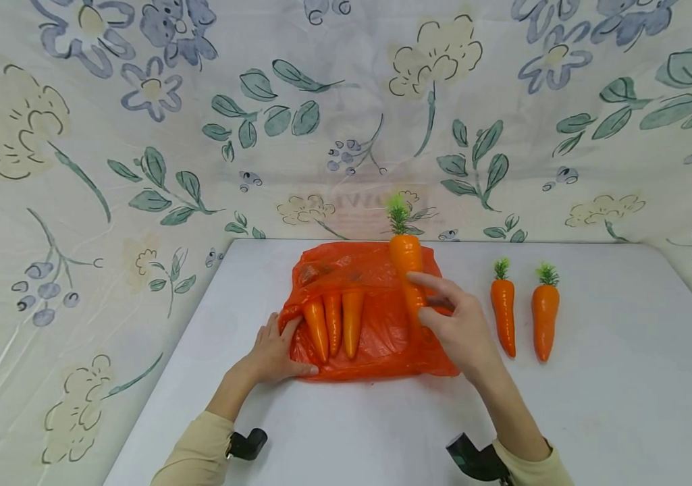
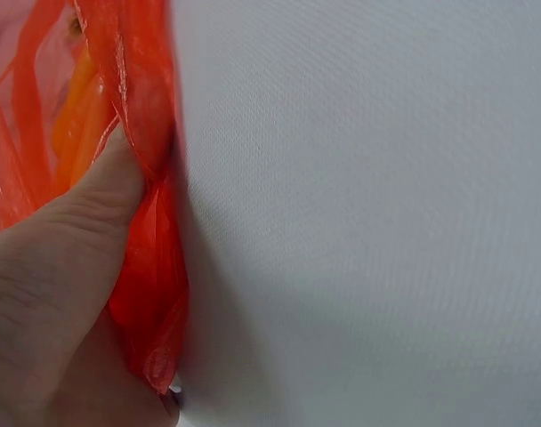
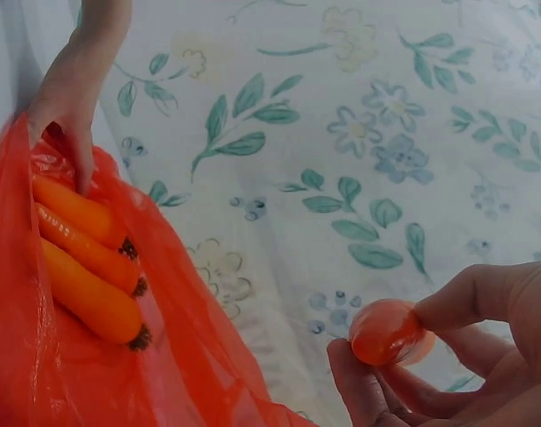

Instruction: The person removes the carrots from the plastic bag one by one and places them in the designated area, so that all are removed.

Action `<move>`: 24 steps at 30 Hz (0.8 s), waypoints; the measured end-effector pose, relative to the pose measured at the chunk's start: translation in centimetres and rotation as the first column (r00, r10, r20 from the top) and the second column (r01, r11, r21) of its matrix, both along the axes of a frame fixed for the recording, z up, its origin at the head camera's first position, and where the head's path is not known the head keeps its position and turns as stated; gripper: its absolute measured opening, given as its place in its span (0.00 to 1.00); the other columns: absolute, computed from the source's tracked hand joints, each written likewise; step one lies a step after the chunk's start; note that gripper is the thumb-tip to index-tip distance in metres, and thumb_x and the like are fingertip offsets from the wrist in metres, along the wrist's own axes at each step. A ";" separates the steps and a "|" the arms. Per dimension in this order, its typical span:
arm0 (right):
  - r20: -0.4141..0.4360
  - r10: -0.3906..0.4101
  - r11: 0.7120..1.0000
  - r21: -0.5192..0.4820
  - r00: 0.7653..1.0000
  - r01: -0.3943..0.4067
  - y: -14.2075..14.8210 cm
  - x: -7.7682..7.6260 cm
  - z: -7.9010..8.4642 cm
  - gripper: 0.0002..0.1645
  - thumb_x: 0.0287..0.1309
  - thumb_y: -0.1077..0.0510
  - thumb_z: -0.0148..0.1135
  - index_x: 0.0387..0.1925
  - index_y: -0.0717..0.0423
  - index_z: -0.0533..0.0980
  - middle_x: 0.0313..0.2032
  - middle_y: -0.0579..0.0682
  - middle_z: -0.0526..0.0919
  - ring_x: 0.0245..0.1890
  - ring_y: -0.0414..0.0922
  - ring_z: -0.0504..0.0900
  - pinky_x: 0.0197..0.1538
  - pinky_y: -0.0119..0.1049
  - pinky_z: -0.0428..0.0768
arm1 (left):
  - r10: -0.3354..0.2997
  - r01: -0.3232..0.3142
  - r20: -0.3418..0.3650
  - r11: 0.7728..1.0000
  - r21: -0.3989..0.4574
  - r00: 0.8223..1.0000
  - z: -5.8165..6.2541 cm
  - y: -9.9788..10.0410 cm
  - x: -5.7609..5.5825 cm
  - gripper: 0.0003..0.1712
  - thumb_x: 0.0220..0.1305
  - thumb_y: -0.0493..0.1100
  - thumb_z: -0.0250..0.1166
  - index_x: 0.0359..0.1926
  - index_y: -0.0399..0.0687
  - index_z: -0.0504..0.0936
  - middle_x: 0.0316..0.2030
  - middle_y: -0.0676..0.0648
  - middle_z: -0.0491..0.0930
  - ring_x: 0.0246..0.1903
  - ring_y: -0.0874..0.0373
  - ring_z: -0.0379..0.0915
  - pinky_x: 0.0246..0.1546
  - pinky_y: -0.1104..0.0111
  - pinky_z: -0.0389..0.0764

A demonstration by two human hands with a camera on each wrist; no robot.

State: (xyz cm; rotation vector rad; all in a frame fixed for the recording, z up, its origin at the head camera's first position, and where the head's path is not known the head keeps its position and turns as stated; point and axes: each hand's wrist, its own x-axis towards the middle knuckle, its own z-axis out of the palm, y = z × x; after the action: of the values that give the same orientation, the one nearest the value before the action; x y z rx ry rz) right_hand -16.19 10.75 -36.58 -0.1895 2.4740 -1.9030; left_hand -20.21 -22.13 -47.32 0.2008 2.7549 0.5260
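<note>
A thin red-orange plastic bag point(image 1: 382, 331) lies on the table with three carrots point(image 1: 333, 324) in its mouth, their tips toward me and their upper ends under the film. My left hand point(image 1: 275, 351) grips the bag's left edge; in the left wrist view, its thumb point(image 2: 110, 191) reaches inside the rim. Over the bag's right part, my right hand point(image 1: 458, 324) pinches a carrot point(image 1: 406, 253) between thumb and fingers, its green top pointing away from me. The right wrist view shows this carrot's tip point(image 3: 386, 334) nearly end-on, off the table.
Two more carrots with green tops, a slimmer one point(image 1: 503, 317) and a thicker one point(image 1: 545, 320), lie side by side on the white table point(image 1: 625, 405) to the right of the bag. Behind the table hangs a flowered cloth point(image 1: 346, 121).
</note>
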 end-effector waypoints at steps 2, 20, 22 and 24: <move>-0.014 -0.011 1.000 0.018 1.000 0.011 0.1 0.0 -0.1 0.29 0.62 0.67 0.53 0.63 0.48 0.75 0.63 0.51 0.74 0.56 0.54 0.76 0.50 0.43 0.83 | 0.002 -0.002 0.001 1.000 0.002 1.000 0.0 0.0 0.0 0.65 0.48 0.66 0.74 0.75 0.40 0.52 0.74 0.25 0.41 0.74 0.30 0.30 0.73 0.39 0.38; -0.003 -0.085 0.995 0.048 0.996 0.085 3.1 -0.2 0.3 0.28 0.67 0.64 0.53 0.67 0.49 0.71 0.64 0.54 0.73 0.56 0.52 0.75 0.46 0.28 0.82 | 0.001 -0.001 0.009 1.000 -0.005 1.000 0.2 0.1 0.1 0.65 0.48 0.66 0.74 0.76 0.40 0.51 0.74 0.25 0.42 0.75 0.31 0.30 0.73 0.40 0.39; 0.000 -0.099 0.994 0.046 0.995 0.099 3.6 -0.2 0.3 0.28 0.67 0.64 0.53 0.68 0.49 0.71 0.64 0.54 0.73 0.57 0.52 0.75 0.46 0.27 0.82 | 0.000 0.000 0.010 1.000 -0.003 1.000 0.1 0.0 0.0 0.65 0.48 0.66 0.74 0.76 0.40 0.51 0.74 0.25 0.41 0.75 0.31 0.30 0.73 0.40 0.39; 0.003 -0.112 0.993 0.045 0.994 0.112 4.0 -0.2 0.3 0.29 0.67 0.63 0.53 0.68 0.48 0.70 0.64 0.55 0.73 0.57 0.52 0.75 0.46 0.26 0.81 | 0.000 0.000 0.012 1.000 -0.003 1.000 0.0 0.0 0.0 0.65 0.48 0.66 0.74 0.76 0.40 0.51 0.74 0.25 0.41 0.75 0.31 0.30 0.73 0.41 0.38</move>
State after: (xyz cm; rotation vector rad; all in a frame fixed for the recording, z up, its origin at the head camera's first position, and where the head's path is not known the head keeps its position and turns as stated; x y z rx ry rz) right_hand -16.39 14.72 -36.29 -0.0449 2.5728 -1.8824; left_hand -20.23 -22.14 -47.27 0.1966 2.7441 0.5215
